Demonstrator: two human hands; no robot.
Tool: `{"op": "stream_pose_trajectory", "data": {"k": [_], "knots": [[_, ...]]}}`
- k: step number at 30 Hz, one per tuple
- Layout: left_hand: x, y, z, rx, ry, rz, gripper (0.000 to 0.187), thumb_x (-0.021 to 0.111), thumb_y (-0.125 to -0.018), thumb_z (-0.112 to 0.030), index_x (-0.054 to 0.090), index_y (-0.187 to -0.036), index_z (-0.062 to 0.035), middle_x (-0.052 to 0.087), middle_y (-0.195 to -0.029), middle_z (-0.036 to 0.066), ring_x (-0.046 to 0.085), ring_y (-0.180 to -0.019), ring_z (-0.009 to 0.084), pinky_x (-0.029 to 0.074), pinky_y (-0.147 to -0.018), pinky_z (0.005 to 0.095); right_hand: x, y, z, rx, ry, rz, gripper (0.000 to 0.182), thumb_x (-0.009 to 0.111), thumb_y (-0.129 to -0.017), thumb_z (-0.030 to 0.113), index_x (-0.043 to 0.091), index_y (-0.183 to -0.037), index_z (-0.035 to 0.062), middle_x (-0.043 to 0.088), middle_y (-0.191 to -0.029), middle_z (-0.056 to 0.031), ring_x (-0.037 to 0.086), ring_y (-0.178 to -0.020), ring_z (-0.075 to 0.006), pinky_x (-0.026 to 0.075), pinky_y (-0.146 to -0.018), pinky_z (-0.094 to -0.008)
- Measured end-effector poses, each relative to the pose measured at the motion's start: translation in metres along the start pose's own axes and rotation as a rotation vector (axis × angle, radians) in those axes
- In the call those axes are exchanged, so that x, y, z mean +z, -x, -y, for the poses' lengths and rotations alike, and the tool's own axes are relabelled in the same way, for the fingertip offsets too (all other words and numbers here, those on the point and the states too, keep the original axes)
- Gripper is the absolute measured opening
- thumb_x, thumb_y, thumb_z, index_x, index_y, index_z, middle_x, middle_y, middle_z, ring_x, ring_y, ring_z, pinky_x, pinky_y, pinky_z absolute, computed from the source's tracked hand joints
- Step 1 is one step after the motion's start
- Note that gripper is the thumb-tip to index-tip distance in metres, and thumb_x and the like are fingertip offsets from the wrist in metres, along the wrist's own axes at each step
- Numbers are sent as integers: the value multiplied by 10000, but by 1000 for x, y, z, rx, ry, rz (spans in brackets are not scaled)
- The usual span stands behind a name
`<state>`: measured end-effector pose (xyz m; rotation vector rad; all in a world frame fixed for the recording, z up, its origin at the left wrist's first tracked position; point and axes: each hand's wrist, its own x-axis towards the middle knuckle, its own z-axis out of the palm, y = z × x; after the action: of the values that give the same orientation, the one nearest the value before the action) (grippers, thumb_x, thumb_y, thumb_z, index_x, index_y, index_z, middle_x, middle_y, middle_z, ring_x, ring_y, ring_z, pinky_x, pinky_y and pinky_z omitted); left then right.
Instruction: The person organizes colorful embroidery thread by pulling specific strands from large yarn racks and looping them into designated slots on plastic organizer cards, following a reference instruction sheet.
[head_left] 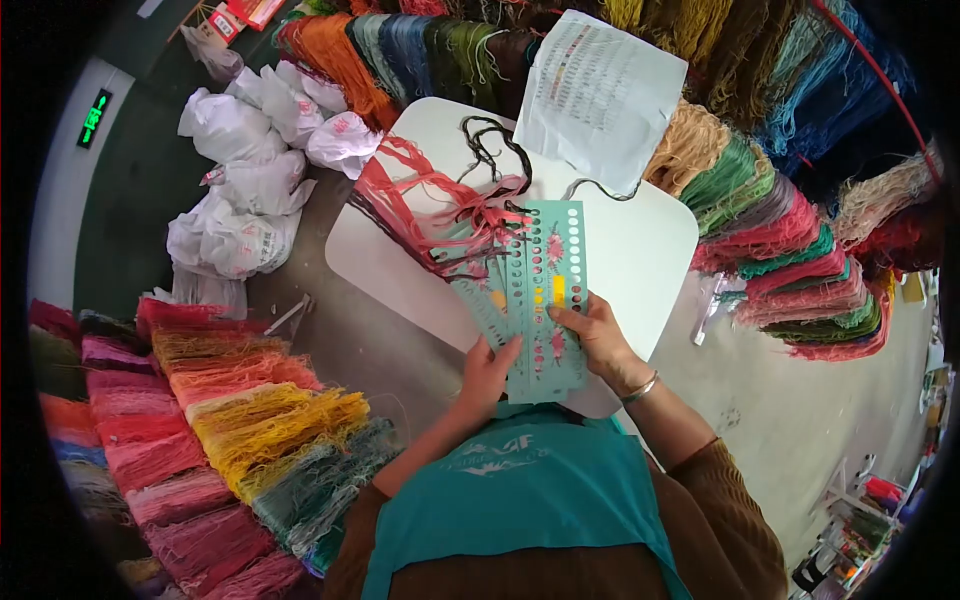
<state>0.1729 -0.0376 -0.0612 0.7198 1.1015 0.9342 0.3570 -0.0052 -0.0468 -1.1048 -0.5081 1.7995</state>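
Several green thread organizer cards (545,345), printed with pink flowers and punched with rows of holes, are held in front of my apron. My right hand (602,348), with a bracelet at the wrist, grips their right edge, thumb on top. At the lower left edge, my left hand (486,376) pinches the cards; another card (482,305) fans out to the left there. Pink and dark red thread bundles (430,225) trail from the upper left of the cards across the white table (375,265). Black thread (480,150) lies looped farther back.
A printed sheet (600,95) covers the table's back right. Colored yarn skeins hang at the back, the right (785,245) and the lower left (265,425). White plastic bags (235,205) pile up left of the table.
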Motion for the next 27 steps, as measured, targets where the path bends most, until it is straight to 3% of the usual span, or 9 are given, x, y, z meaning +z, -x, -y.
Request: {"op": "stream_pose_trajectory", "data": {"k": [6, 9, 12, 15, 18, 27], "knots": [[-1, 14, -8, -119, 102, 98, 282, 578, -921, -148, 565, -1146, 20, 639, -1021, 73, 619, -905, 145, 507, -795, 305, -4, 9, -1, 24, -32, 97, 314, 643, -845, 21, 580, -1151, -10, 664, -1063, -99, 636, -900, -163, 521, -820, -317], [11, 21, -5, -56, -32, 88, 263, 591, -913, -182, 592, -1090, 13, 650, -970, 81, 636, -785, 134, 525, -671, 276, -11, 15, 5, 18, 20, 102, 321, 648, -836, 12, 588, -1151, -2, 666, -1063, -95, 640, -897, -163, 522, -818, -314], [19, 29, -3, -149, -244, 97, 275, 607, -903, -201, 584, -1084, 5, 649, -919, 83, 622, -654, 121, 504, -538, 247, -26, 20, 11, 10, 60, 146, 337, 656, -828, 11, 584, -1156, -6, 667, -1058, -92, 643, -893, -164, 521, -821, -311], [30, 28, 28, -161, -89, 52, 291, 601, -907, -237, 575, -1076, -2, 643, -873, 79, 603, -589, 118, 469, -466, 234, -42, 17, 12, 92, 117, 115, 357, 641, -816, 4, 569, -1163, -36, 651, -1078, -114, 640, -909, -196, 516, -842, -336], [43, 38, 33, -217, 215, -23, 306, 581, -917, -271, 567, -1073, -8, 635, -834, 59, 600, -587, 119, 465, -467, 235, -43, 22, 18, 118, 215, 84, 377, 626, -811, 3, 560, -1178, -56, 636, -1090, -129, 634, -927, -216, 511, -860, -358], [49, 42, 55, -142, 98, -67, 316, 580, -920, -293, 586, -1049, -5, 631, -790, 59, 568, -536, 117, 452, -450, 237, -53, 21, 23, 187, 311, 146, 362, 616, -826, 35, 567, -1171, -64, 647, -1078, -138, 634, -918, -216, 514, -843, -339]]}}
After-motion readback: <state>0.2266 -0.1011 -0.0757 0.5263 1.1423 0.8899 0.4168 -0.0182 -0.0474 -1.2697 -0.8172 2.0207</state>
